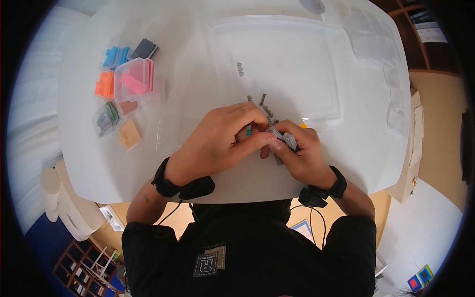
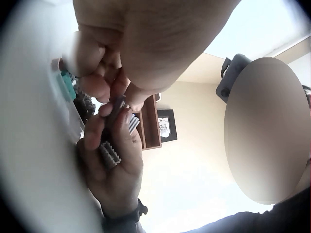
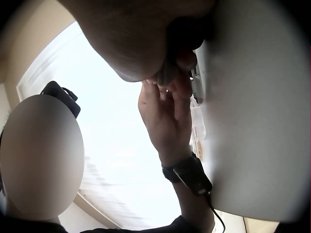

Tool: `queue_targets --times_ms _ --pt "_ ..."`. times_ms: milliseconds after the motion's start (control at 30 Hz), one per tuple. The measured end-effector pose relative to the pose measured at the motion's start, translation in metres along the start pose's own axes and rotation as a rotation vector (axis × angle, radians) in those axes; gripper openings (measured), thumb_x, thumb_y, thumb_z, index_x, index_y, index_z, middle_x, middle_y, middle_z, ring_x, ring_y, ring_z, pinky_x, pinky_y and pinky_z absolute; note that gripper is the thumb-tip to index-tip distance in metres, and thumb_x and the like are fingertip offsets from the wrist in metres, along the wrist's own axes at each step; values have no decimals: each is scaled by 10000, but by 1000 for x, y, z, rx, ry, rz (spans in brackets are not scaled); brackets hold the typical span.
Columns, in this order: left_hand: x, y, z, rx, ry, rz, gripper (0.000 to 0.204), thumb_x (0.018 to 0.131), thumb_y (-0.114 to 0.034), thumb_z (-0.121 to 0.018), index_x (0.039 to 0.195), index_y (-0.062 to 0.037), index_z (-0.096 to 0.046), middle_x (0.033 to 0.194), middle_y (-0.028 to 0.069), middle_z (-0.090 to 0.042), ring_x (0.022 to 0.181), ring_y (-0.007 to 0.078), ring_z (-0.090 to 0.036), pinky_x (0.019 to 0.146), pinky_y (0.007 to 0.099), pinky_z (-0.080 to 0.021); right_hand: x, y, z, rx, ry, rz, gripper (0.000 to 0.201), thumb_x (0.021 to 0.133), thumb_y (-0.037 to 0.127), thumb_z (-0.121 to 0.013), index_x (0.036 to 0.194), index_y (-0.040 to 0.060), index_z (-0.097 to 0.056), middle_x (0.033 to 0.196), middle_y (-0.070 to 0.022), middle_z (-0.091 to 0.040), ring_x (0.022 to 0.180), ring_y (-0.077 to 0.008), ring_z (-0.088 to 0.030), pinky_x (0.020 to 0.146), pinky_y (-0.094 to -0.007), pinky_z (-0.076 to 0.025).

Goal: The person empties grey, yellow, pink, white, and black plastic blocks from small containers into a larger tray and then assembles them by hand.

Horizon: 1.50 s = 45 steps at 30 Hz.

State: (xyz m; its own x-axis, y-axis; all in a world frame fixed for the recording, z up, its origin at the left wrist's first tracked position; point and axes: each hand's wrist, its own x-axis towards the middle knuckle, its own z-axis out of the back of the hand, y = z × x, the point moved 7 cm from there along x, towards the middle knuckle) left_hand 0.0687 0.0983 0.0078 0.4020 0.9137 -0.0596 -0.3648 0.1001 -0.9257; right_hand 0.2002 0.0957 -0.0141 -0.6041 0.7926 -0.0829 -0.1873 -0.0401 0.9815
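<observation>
My right hand [image 1: 305,157] holds a small bundle of grey ridged plastic building pieces [image 1: 290,142] near the table's front edge. Thumb and fingers of my left hand [image 1: 213,133] pinch at the bundle's left end, the two thumbs almost meeting. From the left wrist side, a grey toothed piece [image 2: 111,154] shows in the right palm, and a darker piece [image 2: 115,110] lies between the fingertips of both hands. Loose grey pieces [image 1: 267,112] lie just beyond the hands. A teal piece [image 1: 248,132] shows beside the left fingers, partly hidden.
One grey piece [image 1: 240,69] lies farther out, near a large clear tray [image 1: 277,20]. Small clear boxes of coloured pieces stand at left, including a pink one [image 1: 134,81] and an orange one [image 1: 104,85]. More clear containers [image 1: 371,37] sit at the far right. A yellow piece [image 1: 303,125] lies near the right hand.
</observation>
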Motion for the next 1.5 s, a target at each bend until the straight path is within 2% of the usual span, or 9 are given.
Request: queue_targets --times_ms 133,300,733,833,1033,1233,1333,1400,1500 --pt "0 1 -2 -20 -64 -126 85 835 -65 -633 855 -19 -564 716 59 -546 536 133 -478 500 252 -372 -1 0 -1 1 11 26 111 909 99 -568 978 11 -569 703 -41 -647 548 -126 -559 525 -254 -439" --pt "0 3 -2 -168 -13 24 83 875 -69 -599 852 2 -563 699 42 -529 499 83 -459 471 232 -349 0 0 0 33 2 57 116 909 96 -568 988 12 -570 705 -44 -646 552 -128 -564 530 -254 -445" --pt "-1 6 -5 -216 33 52 108 879 -73 -604 819 2 -554 691 29 -528 510 78 -453 480 227 -346 0 1 1 69 26 26 133 874 104 -634 956 10 -587 703 -59 -641 608 -127 -607 561 -248 -458" --pt "0 0 -3 -159 16 -42 104 874 -75 -608 826 3 -559 685 30 -526 531 86 -448 500 233 -354 0 1 2 83 12 71 151 845 97 -670 936 8 -588 704 -72 -640 618 -135 -621 557 -249 -460" --pt "-3 5 -9 -185 87 63 95 886 -76 -577 856 13 -561 671 28 -512 536 90 -436 505 238 -353 -1 -2 1 80 6 20 138 825 71 -683 902 7 -587 701 -75 -644 606 -132 -619 550 -245 -463" --pt "-2 6 -4 -217 28 74 85 884 -67 -567 851 11 -561 669 26 -510 508 76 -436 487 229 -344 1 4 2 103 16 39 79 850 53 -640 896 13 -589 690 -45 -643 609 -107 -614 549 -239 -467" --pt "-1 1 -5 -188 7 -27 63 880 -56 -573 907 0 -561 696 16 -522 524 57 -455 484 211 -347 1 1 2 134 -7 -28 76 872 67 -617 916 14 -584 682 -28 -635 604 -88 -591 552 -229 -457" --pt "-4 12 6 -235 -218 158 115 872 -28 -580 983 -15 -554 736 1 -532 569 40 -475 499 187 -354 1 -4 4 143 -31 -66 90 883 70 -600 954 18 -581 710 -28 -634 620 -78 -578 562 -225 -451" --pt "-4 9 16 -275 -276 148 180 869 -4 -578 1043 -29 -539 783 -4 -547 603 26 -484 511 171 -357 1 -5 5 187 -72 -100 144 902 70 -568 1039 27 -569 773 -34 -630 665 -66 -558 594 -218 -440"
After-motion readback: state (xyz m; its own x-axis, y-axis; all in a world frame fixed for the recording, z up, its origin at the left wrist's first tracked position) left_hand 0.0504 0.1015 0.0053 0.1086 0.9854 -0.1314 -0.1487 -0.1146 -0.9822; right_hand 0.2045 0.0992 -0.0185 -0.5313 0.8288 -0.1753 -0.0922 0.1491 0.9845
